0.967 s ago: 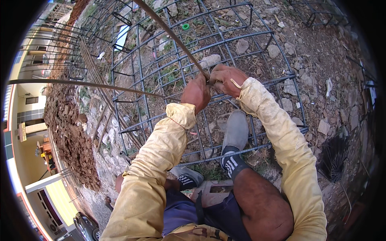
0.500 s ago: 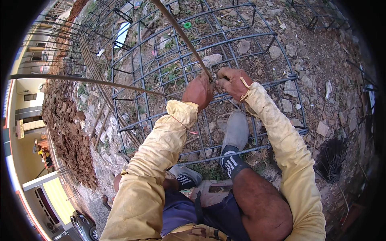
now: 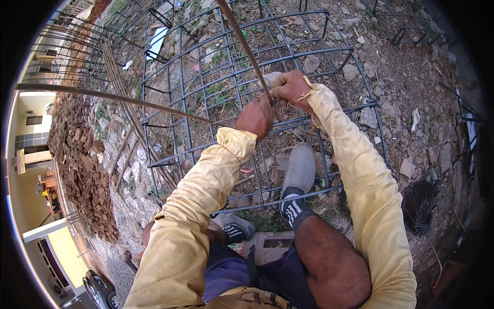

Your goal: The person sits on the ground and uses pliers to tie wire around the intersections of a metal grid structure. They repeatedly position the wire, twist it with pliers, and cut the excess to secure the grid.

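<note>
Site: open stony ground (image 3: 393, 62), with a red-brown soil mound (image 3: 77, 159) on the left. Workpiece: a slanting brown bar (image 3: 244, 44), lower end at the hands, over a blue-grey bar grid (image 3: 292, 55).

Left hand (image 3: 256, 121): fingers curled at the bar's lower end; whether they grip it cannot be told. Right hand (image 3: 293, 90): fingers bent toward the same point; closure on anything cannot be told.

Step in hand: apparently two-handed fingerwork at the bar end. Next move: judged to call for a steady bar and fine fingertip control.

Surroundings: a second brown bar (image 3: 113, 97) extends leftward; the right grey shoe (image 3: 301, 167) shows nearer the wearer.
</note>
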